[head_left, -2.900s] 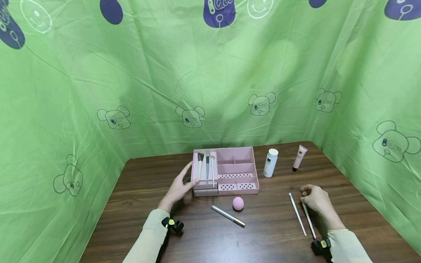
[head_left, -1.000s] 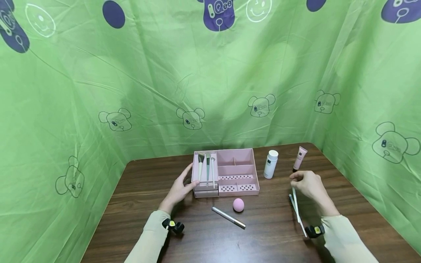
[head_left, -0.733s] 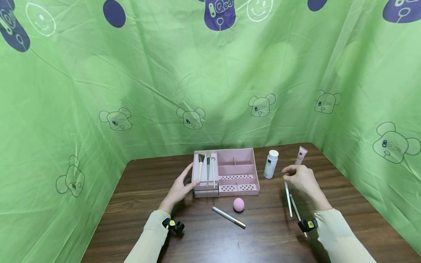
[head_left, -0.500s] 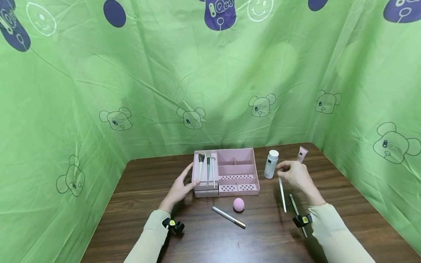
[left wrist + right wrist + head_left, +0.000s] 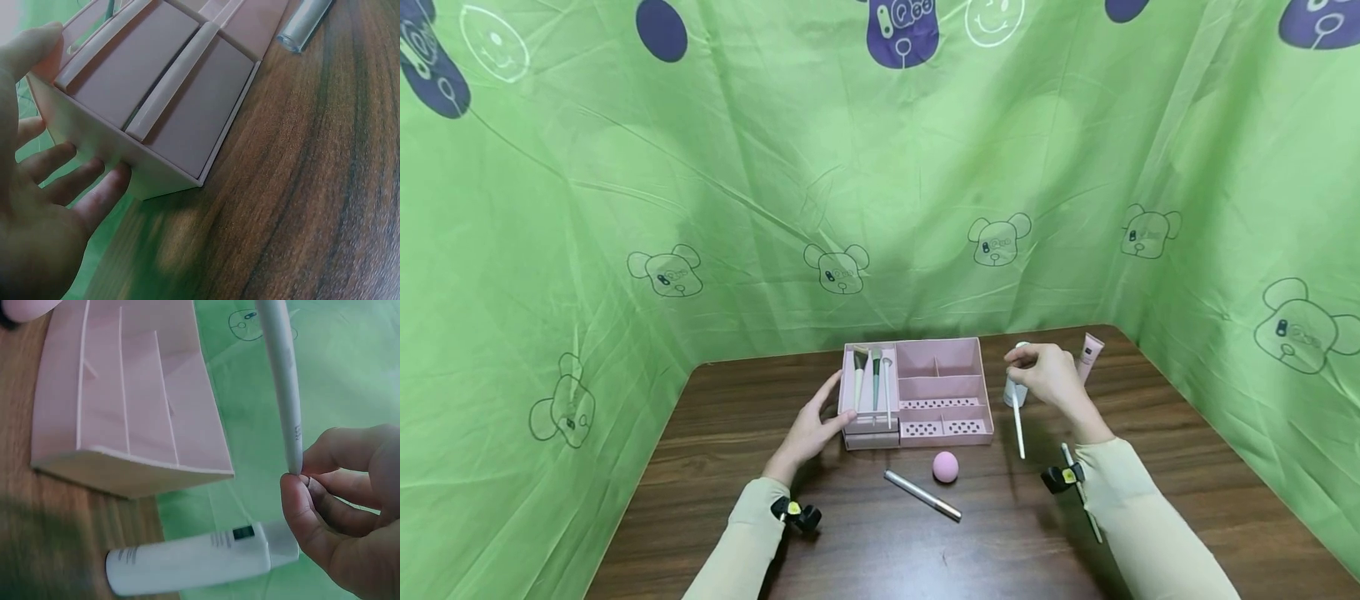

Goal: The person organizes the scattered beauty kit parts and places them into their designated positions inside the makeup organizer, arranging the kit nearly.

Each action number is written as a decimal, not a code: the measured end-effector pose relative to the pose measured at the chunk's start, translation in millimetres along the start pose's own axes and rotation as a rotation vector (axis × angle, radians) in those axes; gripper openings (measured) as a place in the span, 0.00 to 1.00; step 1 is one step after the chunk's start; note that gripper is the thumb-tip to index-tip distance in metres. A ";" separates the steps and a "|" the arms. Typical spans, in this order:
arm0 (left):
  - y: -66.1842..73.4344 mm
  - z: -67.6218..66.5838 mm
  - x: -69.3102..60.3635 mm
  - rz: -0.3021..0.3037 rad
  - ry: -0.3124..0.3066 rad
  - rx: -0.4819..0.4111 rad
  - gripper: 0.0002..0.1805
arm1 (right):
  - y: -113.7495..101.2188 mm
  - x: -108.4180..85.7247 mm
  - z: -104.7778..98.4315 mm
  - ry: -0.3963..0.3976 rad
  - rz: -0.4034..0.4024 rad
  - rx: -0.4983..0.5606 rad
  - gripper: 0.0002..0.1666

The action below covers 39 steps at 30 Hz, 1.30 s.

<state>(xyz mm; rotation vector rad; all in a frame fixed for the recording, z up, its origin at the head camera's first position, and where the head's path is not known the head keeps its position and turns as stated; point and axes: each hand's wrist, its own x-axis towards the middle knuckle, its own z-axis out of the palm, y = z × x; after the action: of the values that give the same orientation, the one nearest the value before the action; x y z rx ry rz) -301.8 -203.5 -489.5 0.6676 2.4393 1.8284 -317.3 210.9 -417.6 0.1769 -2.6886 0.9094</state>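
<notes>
My right hand (image 5: 1048, 379) pinches a slim white stick (image 5: 1018, 429) by one end, between thumb and fingertips. The stick hangs down in front of the white bottle (image 5: 187, 559), apart from the table; small print shows near the pinched end in the right wrist view (image 5: 296, 431). My left hand (image 5: 808, 429) rests against the left side of a pink organizer (image 5: 936, 387), thumb over its top edge and fingers fairly straight along its wall (image 5: 106, 144). Three brushes (image 5: 875, 379) lie in the organizer's left top compartment, above two drawers (image 5: 194, 106).
A pink ball (image 5: 945, 467) and a silver pen-like tube (image 5: 922, 496) lie in front of the organizer. A second slim stick (image 5: 1092, 517) lies partly under the right wrist camera. A pink tube (image 5: 1089, 354) stands behind the right hand. Green cloth (image 5: 910, 183) surrounds the wooden table (image 5: 715, 467).
My right hand has picked up one of two slim sticks from the table's right side and carried it left, up to the white bottle. The left hand stays at the organizer.
</notes>
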 end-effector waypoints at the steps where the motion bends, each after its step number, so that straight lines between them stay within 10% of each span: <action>1: 0.6 0.3 -0.4 -0.006 -0.001 -0.001 0.44 | -2.1 1.6 0.8 -0.001 -0.002 0.004 0.10; 39: -0.2 -0.5 0.2 -0.026 0.000 0.009 0.45 | -82.3 53.4 30.0 -0.055 0.008 0.226 0.12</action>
<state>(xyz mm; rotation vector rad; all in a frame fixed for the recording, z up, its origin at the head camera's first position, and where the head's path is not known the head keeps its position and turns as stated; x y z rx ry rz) -302.2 -203.9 -489.5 0.6326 2.4464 1.8089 -357.9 126.3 -376.3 0.2425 -2.6321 1.2271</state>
